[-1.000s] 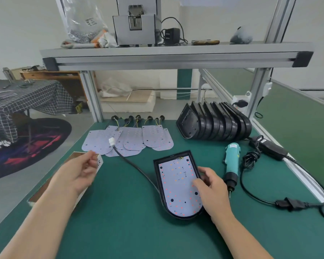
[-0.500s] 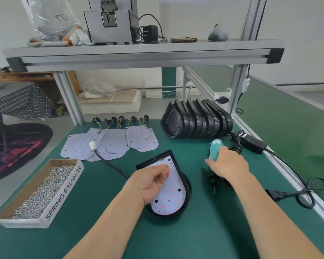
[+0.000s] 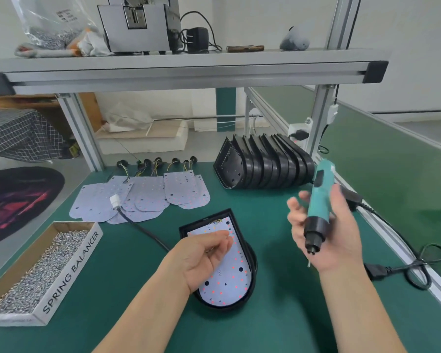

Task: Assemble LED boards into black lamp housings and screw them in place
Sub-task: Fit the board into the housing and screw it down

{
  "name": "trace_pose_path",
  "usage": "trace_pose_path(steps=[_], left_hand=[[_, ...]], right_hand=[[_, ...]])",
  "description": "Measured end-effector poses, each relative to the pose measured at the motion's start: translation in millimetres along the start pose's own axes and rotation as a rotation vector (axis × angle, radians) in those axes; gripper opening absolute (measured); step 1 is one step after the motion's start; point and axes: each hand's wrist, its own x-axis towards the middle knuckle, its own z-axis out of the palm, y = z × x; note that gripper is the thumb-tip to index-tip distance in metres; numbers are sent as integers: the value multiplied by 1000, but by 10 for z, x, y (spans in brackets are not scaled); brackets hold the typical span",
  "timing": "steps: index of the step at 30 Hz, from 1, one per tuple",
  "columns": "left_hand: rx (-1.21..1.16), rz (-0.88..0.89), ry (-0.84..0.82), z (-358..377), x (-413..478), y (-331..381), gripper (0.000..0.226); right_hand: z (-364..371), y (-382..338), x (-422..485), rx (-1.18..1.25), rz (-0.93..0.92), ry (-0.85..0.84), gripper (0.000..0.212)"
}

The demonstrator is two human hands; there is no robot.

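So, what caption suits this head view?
Right hand holds teal screwdriver; left hand hovers over LED board in black housing.

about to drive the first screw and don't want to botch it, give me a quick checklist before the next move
1. LED board seated in the black lamp housing: ok, it lies flat inside the rim.
2. Electric screwdriver in hand: ok, the right hand holds it clear of the table.
3. Bit lined up on a screw hole: not ok, the tip is in the air, off to the right of the housing.
4. Screw ready in the left hand: cannot tell, its curled fingers over the board hide whatever they hold.
5. Screw supply: ok, the cardboard box of screws at the left is well filled.
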Motion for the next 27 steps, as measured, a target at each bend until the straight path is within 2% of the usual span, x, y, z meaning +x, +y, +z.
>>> trace_pose_path(steps=[2,4,5,7,10,12,15,17,22,27], left_hand=[[33,6,10,17,1,-12,7],[71,19,22,32,-3,-33,5],[89,23,25,36,-4,-45,4],[113,29,10,39,-2,-63,5],[115,38,-25,35,14,-71,11],[111,42,-34,26,15,-66,13],[116,38,-26,23,10,-71,14],[137,35,-21,12,13,-78,14],[149,25,-39,-10,4,-75,9],[103,21,-1,-1,19,-67,15]], right_hand=[[80,2,63,245,-1,-177,49],[177,41,162,448,-25,-201,40],[229,54,218,434,-41,-156,34],[364,91,313,216,-89,-40,29],[543,224,397,-79,-240,90,41],[620,290,409,-174,-290,68,46],[708,298,393,-189,-250,-70,23],[769,287,393,-163,-271,-43,14],[847,384,380,-177,-521,189,21],[908,494,307,-206,-648,277,24]])
